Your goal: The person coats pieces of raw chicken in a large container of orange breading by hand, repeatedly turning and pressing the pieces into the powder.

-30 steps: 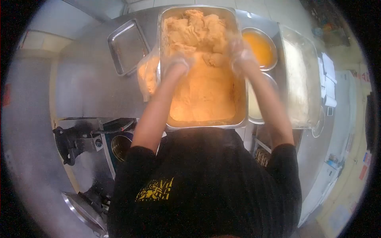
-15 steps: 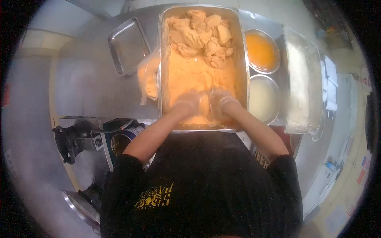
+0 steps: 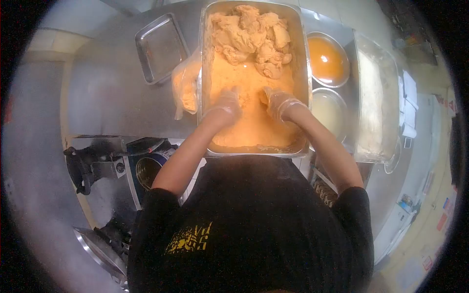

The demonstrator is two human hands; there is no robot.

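Both my hands wear clear plastic gloves and reach into a deep metal tray [image 3: 309,128] of orange breading powder [image 3: 251,122]. My left hand [image 3: 227,104] is on the left side of the powder, fingers stretched forward and somewhat blurred. Across a gap of powder, my right hand [image 3: 279,103] has its orange-coated fingers pointing inward and loosely apart. No separate piece can be made out in either hand. Lumpy coated pieces, seemingly battered meat [image 3: 249,36], are heaped at the tray's far end, beyond my fingers.
Right of the tray stand a bowl of orange liquid [image 3: 328,61], a bowl of pale liquid [image 3: 326,115] and a long container of white powder [image 3: 371,102]. A plastic bag of orange powder [image 3: 185,90] and a shallow metal tray [image 3: 162,51] lie on the left.
My hands have moved apart from close together near the middle of the powder, the left one leftward and the right one slightly rightward. The view has shifted slightly.
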